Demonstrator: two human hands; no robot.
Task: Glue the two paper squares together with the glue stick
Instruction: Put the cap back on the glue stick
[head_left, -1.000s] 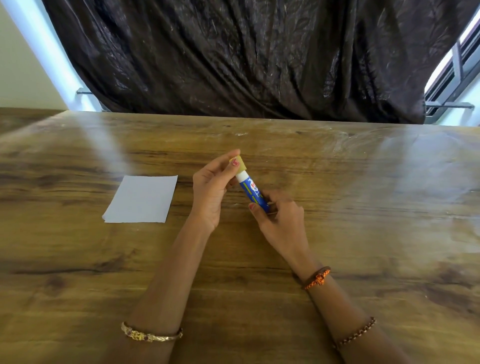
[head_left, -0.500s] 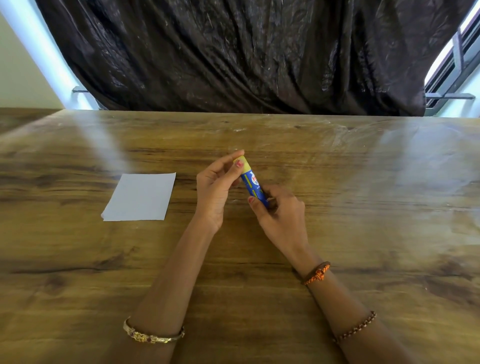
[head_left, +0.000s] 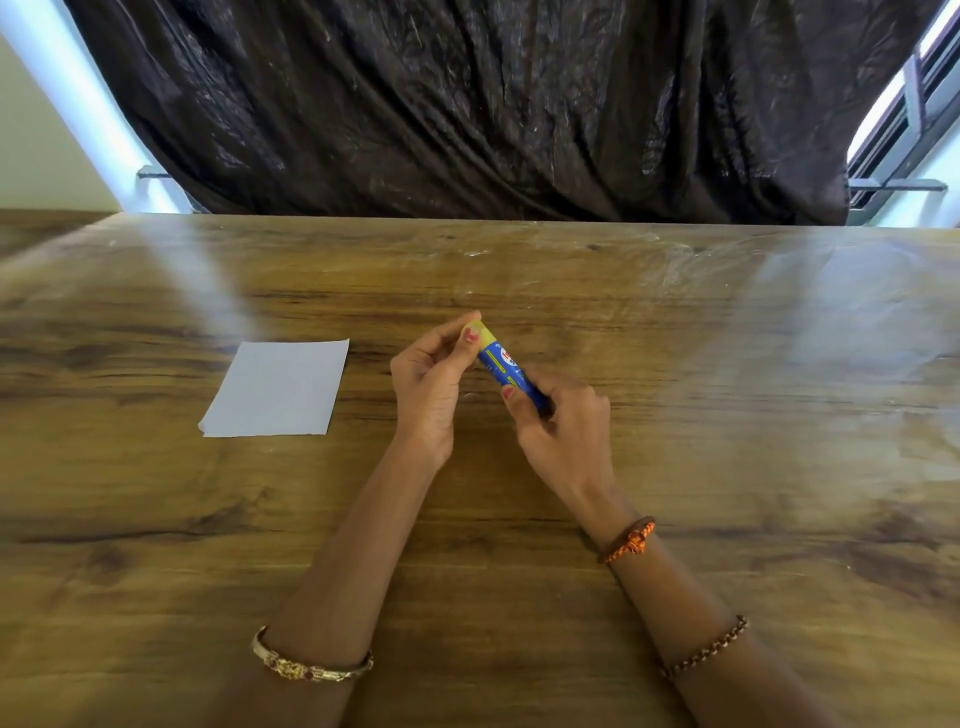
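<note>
A: Both hands are up over the table (head_left: 467, 597) — right hand (head_left: 563, 434) wrapped round the blue barrel of the glue stick (head_left: 506, 371), left hand (head_left: 434, 387) pinching the yellow cap (head_left: 478, 332).

B: So capping, judging by it. A second ago the cap stood off and the white neck showed; now it's seated flush on the barrel.

A: Next the stick wants setting down, I'd say, then pressing the paper (head_left: 278, 389) — it lies flat, well left of the hands, edges nearly aligned.

B: Glued already? Can't tell.
</note>
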